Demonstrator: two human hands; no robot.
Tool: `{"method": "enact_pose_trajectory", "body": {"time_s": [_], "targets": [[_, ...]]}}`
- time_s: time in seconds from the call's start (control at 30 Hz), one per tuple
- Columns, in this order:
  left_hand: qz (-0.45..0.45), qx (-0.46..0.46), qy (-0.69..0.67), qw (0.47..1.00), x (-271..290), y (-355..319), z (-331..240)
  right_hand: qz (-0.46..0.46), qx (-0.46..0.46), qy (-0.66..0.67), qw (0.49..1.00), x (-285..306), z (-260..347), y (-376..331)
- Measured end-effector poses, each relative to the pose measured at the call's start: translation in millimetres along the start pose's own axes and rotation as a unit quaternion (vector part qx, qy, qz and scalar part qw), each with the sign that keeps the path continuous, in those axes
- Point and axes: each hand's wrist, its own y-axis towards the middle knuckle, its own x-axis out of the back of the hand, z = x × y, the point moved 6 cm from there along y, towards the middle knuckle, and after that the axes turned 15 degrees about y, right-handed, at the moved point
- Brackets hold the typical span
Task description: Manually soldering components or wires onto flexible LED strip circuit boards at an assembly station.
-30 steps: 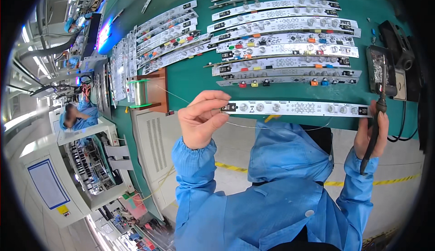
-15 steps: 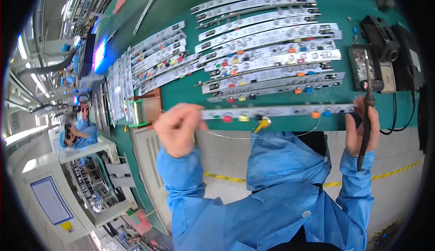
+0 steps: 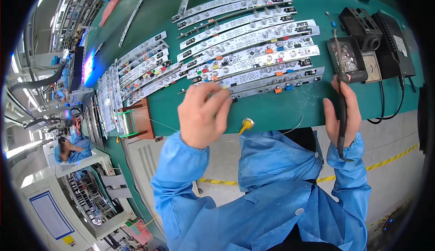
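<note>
My right hand (image 3: 346,113) is wrapped round a soldering iron (image 3: 343,101), its tip end pointing away over a dark tray (image 3: 360,65) of silvery bits. My left hand (image 3: 201,115) has its fingers curled over the near left end of the rows of circuit board strips (image 3: 253,76). Thin solder wire (image 3: 276,135) runs through or under this hand, its free end curving right along the table edge. Whether the fingers also touch the nearest strip (image 3: 301,79) is hidden. The strips are white, with red, yellow, orange and blue parts.
A solder spool (image 3: 127,123) stands by a brown block (image 3: 144,115) at left. A yellow plug (image 3: 246,125) sits on the table's front edge. At right are a black iron stand (image 3: 362,29) and a black box (image 3: 392,42) with cables. Co-workers sit far left.
The strip that lay between my hands at the front edge is gone from there. My left hand has moved forward to the rows. Another strip now shows at the far side.
</note>
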Motion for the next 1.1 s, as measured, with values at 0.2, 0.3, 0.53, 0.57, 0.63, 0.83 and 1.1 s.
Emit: {"method": "enact_pose_trajectory", "body": {"time_s": [0.2, 0.3, 0.53, 0.57, 0.63, 0.83, 1.1], "targets": [[0.021, 0.007, 0.01, 1.0, -20.6, -5.0, -3.5, 0.006, 0.006, -0.067, 0.998, -21.1, 8.5, 20.1], [0.028, -0.011, -0.011, 0.999, -21.0, -3.0, -5.0, -0.007, -0.015, -0.039, 0.999, -18.1, 3.5, 16.1], [0.06, -0.019, -0.06, 0.996, -6.7, -6.7, -17.5, -0.063, -0.069, 0.144, 0.985, 0.0, 4.1, 2.8], [0.061, -0.018, -0.06, 0.996, -11.3, -9.1, -18.1, -0.043, -0.082, 0.115, 0.989, -2.8, 5.1, 4.2], [0.043, 0.006, -0.016, 0.999, -23.1, -12.9, -15.1, -0.028, -0.105, 0.049, 0.993, -8.3, 2.4, 5.1], [-0.036, 0.034, -0.049, 0.998, -4.9, -36.6, -19.0, -0.003, -0.001, -0.083, 0.997, -11.0, 3.5, 6.0], [-0.002, -0.015, -0.148, 0.989, -36.6, -69.1, -121.1, -0.04, 0.003, -0.01, 0.999, -6.9, 2.7, 2.5]]}}
